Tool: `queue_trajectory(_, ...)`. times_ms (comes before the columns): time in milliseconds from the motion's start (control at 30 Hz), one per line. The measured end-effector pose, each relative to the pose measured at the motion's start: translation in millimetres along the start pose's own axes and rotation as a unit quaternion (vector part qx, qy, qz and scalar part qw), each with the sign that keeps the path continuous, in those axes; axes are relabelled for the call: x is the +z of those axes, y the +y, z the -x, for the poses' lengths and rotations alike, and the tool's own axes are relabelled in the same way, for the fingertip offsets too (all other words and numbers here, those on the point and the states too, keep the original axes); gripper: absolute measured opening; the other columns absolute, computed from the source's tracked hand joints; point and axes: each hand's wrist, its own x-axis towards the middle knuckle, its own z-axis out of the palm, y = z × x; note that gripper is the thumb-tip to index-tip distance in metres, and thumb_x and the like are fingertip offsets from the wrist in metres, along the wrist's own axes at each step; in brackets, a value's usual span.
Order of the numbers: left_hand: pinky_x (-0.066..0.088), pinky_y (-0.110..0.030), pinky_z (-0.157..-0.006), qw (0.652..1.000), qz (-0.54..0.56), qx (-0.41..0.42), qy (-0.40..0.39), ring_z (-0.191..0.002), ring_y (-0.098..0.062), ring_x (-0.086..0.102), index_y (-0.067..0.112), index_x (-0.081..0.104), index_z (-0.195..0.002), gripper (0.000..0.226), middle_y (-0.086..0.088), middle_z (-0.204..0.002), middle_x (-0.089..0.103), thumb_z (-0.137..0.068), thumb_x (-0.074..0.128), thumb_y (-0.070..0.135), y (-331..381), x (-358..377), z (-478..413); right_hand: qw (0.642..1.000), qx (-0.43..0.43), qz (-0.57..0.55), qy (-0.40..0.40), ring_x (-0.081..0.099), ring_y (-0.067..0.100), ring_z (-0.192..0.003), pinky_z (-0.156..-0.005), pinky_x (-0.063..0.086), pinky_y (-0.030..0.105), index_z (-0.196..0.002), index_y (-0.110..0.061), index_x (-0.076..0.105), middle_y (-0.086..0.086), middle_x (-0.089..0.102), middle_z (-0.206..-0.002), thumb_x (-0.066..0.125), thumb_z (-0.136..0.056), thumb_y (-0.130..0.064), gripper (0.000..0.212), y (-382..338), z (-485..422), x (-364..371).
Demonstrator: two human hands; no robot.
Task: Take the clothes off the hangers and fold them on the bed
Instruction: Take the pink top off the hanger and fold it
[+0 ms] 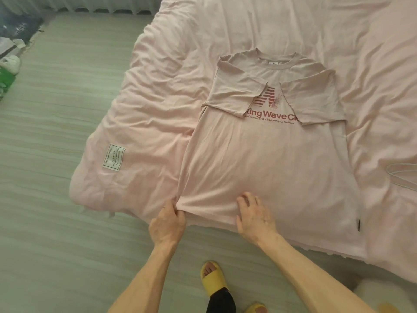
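1. The left hand (168, 222) is closed in a pinch on the hem corner of the T-shirt (266, 159), at the near edge of the bed (158, 86); cloth is gathered between thumb and fingers.
2. The right hand (256, 216) is laid palm down on the hem further along, fingers spread and slightly curled, pressing on the fabric with nothing clasped.
3. The T-shirt, pale pink with red lettering on the chest, is spread face up on the bed, collar towards the far side and hem at the near edge. Both short sleeves are folded inward across the chest, so that part of the print is covered.
4. The bed is covered by a creased pink quilt, whose near left corner hangs towards the floor (56, 109); a white label (114, 160) is sewn near that corner.
5. A wire hanger (404, 175) is seen lying on the quilt at the right edge of the view, apart from the T-shirt.
6. The floor is of pale grey-green planks. Yellow slippers (213, 277) are worn on the feet below the near edge of the bed.
7. Blurred items are stacked at the far left of the room; what they are cannot be told.
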Motion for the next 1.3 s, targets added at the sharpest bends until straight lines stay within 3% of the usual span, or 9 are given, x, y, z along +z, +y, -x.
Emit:
queue_trajectory(133, 0.039, -0.035, -0.066, 0.998, -0.038, 0.047, -0.011, -0.082, -0.032, 0.067, 0.028, 0.054, -0.108, 0.026, 0.005, -0.093, 0.067, -0.092, 0.053, 0.048, -2.0, -2.0, -10.4, 0.998, 0.014, 0.026, -0.059, 0.028, 0.027, -0.140, -0.111, 0.034, 0.042, -0.147, -0.019, 0.032, 0.006, 0.021, -0.157, 0.049, -0.095, -0.031, 0.056, 1.5, -8.2, -2.7)
queue_trajectory(367, 0.033, -0.027, -0.042, 0.982, -0.137, 0.126, 0.016, -0.035, -0.034, 0.053, 0.015, 0.061, -0.083, 0.012, -0.006, -0.049, 0.059, -0.079, 0.057, 0.025, -40.7, -4.3, -5.3, 0.994, 0.032, 0.059, -0.087, 0.037, 0.030, -0.129, -0.102, 0.042, 0.042, -0.139, -0.017, 0.038, 0.008, 0.029, -0.147, 0.053, -0.089, -0.032, 0.053, -12.5, -16.9, -4.2)
queue_trajectory(567, 0.043, -0.037, -0.075, 0.973, -0.172, -0.022, -0.149, -0.102, -0.034, 0.066, 0.017, 0.046, -0.117, 0.025, -0.011, -0.111, 0.067, -0.093, 0.040, 0.014, -26.8, -8.5, -9.6, 0.999, 0.005, 0.032, 0.000, 0.042, 0.028, -0.122, -0.098, 0.041, 0.040, -0.121, -0.017, 0.056, 0.009, 0.044, -0.134, 0.047, -0.095, -0.040, 0.036, -16.6, -21.3, -17.1)
queue_trajectory(700, 0.041, -0.042, -0.078, 0.991, 0.006, -0.125, -0.037, -0.106, -0.040, 0.058, 0.010, 0.047, -0.113, 0.022, -0.019, -0.120, 0.058, -0.092, 0.040, 0.013, -11.7, -8.0, -12.8, 0.993, -0.010, -0.038, 0.113, 0.026, 0.028, -0.141, -0.113, 0.033, 0.050, -0.136, -0.026, 0.051, 0.010, 0.032, -0.153, 0.046, -0.098, -0.044, 0.043, -17.0, -30.7, -12.9)
queue_trajectory(800, 0.044, -0.047, -0.085, 0.994, 0.078, -0.057, 0.053, -0.110, -0.038, 0.052, 0.014, 0.052, -0.120, 0.030, -0.017, -0.124, 0.054, -0.090, 0.052, 0.019, 13.4, -5.1, -21.7, 1.000, 0.010, 0.003, 0.029, -0.020, 0.032, -0.151, -0.116, -0.002, 0.062, -0.155, -0.050, 0.000, 0.004, -0.021, -0.165, 0.041, -0.097, -0.058, 0.072, -12.4, -34.9, -3.7)
queue_trajectory(900, 0.045, -0.051, -0.095, 0.980, -0.051, 0.189, 0.047, -0.127, -0.034, 0.047, 0.027, 0.051, -0.142, 0.054, -0.011, -0.147, 0.046, -0.089, 0.059, 0.037, 22.4, 2.5, -27.0, 0.992, 0.035, 0.084, -0.088, -0.037, 0.033, -0.144, -0.108, -0.002, 0.077, -0.142, -0.052, -0.030, 0.002, -0.041, -0.156, 0.048, -0.093, -0.063, 0.093, -2.5, -27.6, 12.7)
queue_trajectory(967, 0.045, -0.056, -0.099, 0.950, -0.139, 0.277, -0.035, -0.137, -0.035, 0.044, 0.036, 0.049, -0.144, 0.058, -0.008, -0.153, 0.045, -0.087, 0.051, 0.046, 17.3, 10.3, -30.0, 0.987, 0.029, 0.108, -0.116, -0.037, 0.032, -0.144, -0.106, 0.001, 0.079, -0.142, -0.051, -0.032, 0.001, -0.042, -0.156, 0.049, -0.093, -0.063, 0.096, 4.0, -24.0, 17.6)
queue_trajectory(1067, 0.042, -0.062, -0.097, 0.946, -0.209, 0.210, -0.136, -0.139, -0.035, 0.044, 0.043, 0.048, -0.142, 0.059, -0.001, -0.152, 0.047, -0.085, 0.042, 0.053, 8.8, 11.0, -35.1, 0.980, 0.005, 0.125, -0.156, -0.037, 0.032, -0.144, -0.105, 0.003, 0.080, -0.147, -0.051, -0.026, 0.001, -0.044, -0.154, 0.050, -0.092, -0.064, 0.095, 12.9, -24.9, 12.4)
queue_trajectory(1300, 0.046, -0.044, -0.083, 0.941, -0.247, 0.165, -0.162, -0.103, -0.038, 0.059, 0.032, 0.056, -0.131, 0.051, -0.009, -0.136, 0.055, -0.080, 0.055, 0.032, 25.7, -15.4, -34.0, 0.954, -0.009, 0.079, -0.290, -0.031, 0.021, -0.146, -0.114, 0.016, 0.069, -0.154, -0.051, -0.001, -0.005, -0.039, -0.156, 0.049, -0.092, -0.062, 0.081, 23.4, -9.8, -19.7)
